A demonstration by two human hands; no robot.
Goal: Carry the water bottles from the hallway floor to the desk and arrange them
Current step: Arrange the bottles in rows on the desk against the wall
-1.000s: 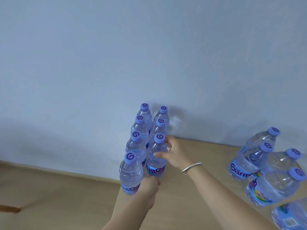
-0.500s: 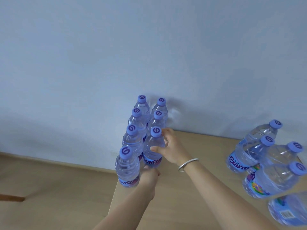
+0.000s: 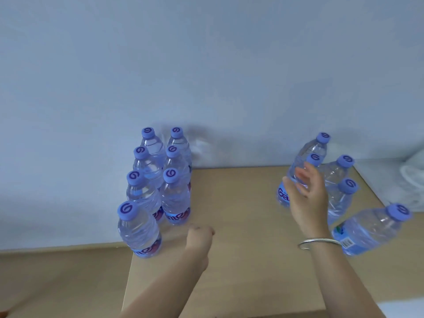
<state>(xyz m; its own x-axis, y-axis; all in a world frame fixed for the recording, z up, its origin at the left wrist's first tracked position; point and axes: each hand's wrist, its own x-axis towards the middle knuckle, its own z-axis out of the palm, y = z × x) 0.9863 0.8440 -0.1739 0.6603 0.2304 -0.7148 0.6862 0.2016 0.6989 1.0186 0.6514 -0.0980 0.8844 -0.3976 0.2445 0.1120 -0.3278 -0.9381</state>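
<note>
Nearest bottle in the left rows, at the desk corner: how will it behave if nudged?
The nearest bottle looks full, so probably heavy for its size and steady against light touches. It is tall and narrow, so a push near the cap could tip it. It stands by the desk edge, so it might fall off.

Bare desk (image 3: 238, 214) between 2 bottle clusters (image 3: 158, 180)
</note>
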